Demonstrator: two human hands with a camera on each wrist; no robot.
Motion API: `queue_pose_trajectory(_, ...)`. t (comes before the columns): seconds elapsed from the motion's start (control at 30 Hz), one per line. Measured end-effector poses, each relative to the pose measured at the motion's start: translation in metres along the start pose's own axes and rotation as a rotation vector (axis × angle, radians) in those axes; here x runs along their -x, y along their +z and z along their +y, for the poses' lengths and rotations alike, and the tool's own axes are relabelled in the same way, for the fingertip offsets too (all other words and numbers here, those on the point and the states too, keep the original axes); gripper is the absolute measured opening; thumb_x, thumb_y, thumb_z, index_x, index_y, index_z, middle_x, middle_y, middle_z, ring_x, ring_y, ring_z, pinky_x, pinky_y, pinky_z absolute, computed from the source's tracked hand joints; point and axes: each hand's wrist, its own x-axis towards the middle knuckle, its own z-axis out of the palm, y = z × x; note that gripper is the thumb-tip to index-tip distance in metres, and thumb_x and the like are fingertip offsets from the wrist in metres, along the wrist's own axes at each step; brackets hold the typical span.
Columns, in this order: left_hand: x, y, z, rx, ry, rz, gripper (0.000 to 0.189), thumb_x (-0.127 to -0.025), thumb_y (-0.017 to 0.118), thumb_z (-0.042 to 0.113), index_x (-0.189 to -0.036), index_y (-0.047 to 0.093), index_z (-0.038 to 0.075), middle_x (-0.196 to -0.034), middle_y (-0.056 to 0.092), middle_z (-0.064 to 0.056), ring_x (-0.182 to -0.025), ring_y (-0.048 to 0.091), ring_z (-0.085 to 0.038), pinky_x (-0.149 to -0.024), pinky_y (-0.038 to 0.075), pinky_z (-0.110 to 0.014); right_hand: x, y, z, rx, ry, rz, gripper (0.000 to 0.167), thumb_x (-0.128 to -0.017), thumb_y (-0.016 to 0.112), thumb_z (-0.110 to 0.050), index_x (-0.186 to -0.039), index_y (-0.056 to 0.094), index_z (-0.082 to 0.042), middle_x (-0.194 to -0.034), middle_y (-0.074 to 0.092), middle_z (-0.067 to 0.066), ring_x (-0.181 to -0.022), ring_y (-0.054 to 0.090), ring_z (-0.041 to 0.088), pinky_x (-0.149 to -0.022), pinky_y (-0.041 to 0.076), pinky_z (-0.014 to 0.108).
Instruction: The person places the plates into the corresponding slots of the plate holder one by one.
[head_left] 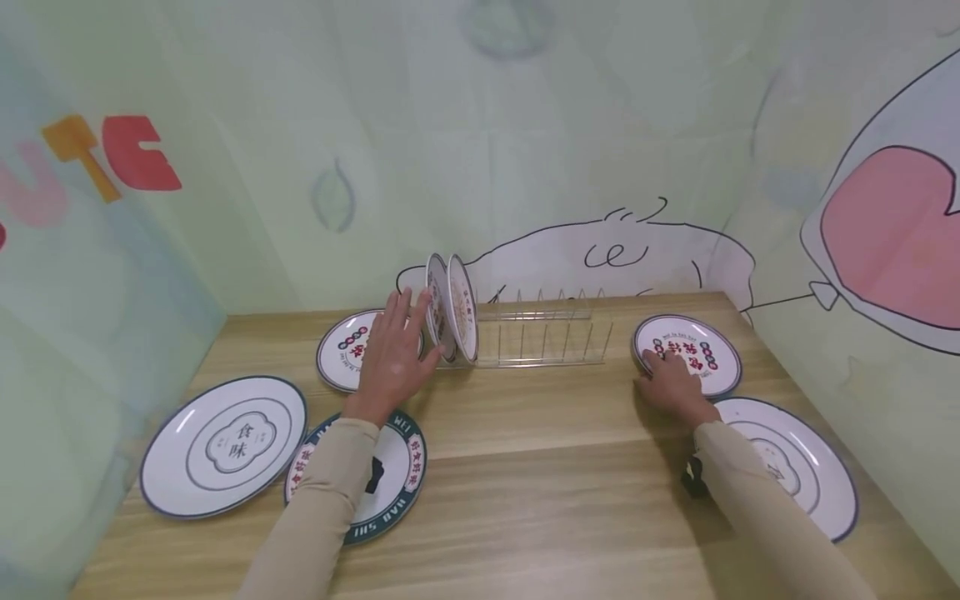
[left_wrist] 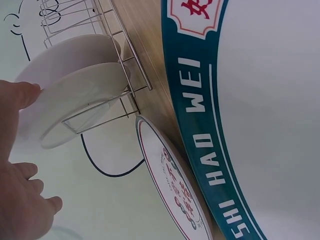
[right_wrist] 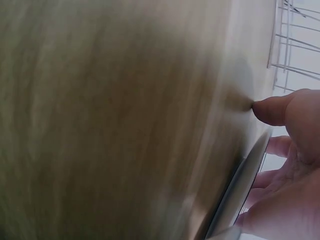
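Two white plates (head_left: 463, 308) lean on edge in the left end of a wire dish rack (head_left: 543, 342). My left hand (head_left: 393, 354) is beside them with fingers extended. In the left wrist view, its thumb (left_wrist: 25, 94) touches the plates' rims. At the right, a small plate with red characters (head_left: 705, 340) lies on the table. My right hand (head_left: 671, 387) has its fingers over that plate's near left part. In the right wrist view, the thumb (right_wrist: 272, 110) stands apart from the plate's edge (right_wrist: 245, 182).
Another red-lettered plate (head_left: 333, 354) lies left of the rack. A green-rimmed plate (head_left: 393, 500) is partly under my left forearm. A large white plate (head_left: 172, 454) lies far left, another (head_left: 821, 475) beside my right forearm. Cloth walls (head_left: 600, 133) border the wooden table (head_left: 540, 500).
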Motion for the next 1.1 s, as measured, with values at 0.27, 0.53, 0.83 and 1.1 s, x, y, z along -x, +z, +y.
queue_pose_trajectory(0.27, 0.003, -0.001, 0.002, 0.0, -0.006, -0.002, 0.087, -0.091, 0.07, 0.033, -0.161, 0.019, 0.018, -0.168, 0.015, -0.016, -0.156, 0.01, -0.036, -0.127, 0.013, -0.054, 0.001, 0.004, 0.004, 0.011, 0.043, 0.019, 0.058, -0.103, 0.04, -0.032, -0.153, 0.03, -0.005, -0.155, 0.013, 0.041, -0.145, 0.008, 0.061, -0.109, 0.011, 0.083)
queue_pose_trajectory(0.53, 0.003, -0.002, 0.002, 0.0, -0.009, 0.008, 0.086, -0.091, 0.07, 0.032, -0.16, 0.021, 0.019, -0.168, 0.015, -0.016, -0.156, 0.011, -0.037, -0.127, 0.013, -0.054, 0.0, 0.005, 0.006, 0.027, 0.048, 0.01, 0.06, -0.105, 0.036, -0.035, -0.155, 0.024, -0.004, -0.156, 0.01, 0.04, -0.145, 0.007, 0.061, -0.111, 0.011, 0.082)
queue_pose_trajectory(0.83, 0.004, -0.003, 0.003, 0.014, -0.005, 0.016, 0.084, -0.092, 0.07, 0.031, -0.16, 0.023, 0.02, -0.168, 0.015, -0.015, -0.156, 0.009, -0.035, -0.127, 0.013, -0.053, -0.005, 0.005, 0.013, 0.028, 0.034, 0.044, 0.062, -0.105, 0.039, -0.037, -0.153, 0.025, 0.0, -0.156, 0.014, 0.039, -0.144, 0.013, 0.059, -0.11, 0.013, 0.081)
queue_pose_trajectory(1.1, 0.003, -0.004, 0.004, 0.007, -0.018, 0.013, 0.085, -0.092, 0.07, 0.032, -0.16, 0.02, 0.021, -0.169, 0.013, -0.014, -0.157, 0.008, -0.035, -0.127, 0.012, -0.052, -0.007, 0.001, 0.011, 0.074, -0.025, 0.09, 0.055, -0.102, 0.038, -0.026, -0.15, 0.032, 0.0, -0.151, 0.024, 0.042, -0.138, 0.024, 0.061, -0.107, 0.023, 0.082)
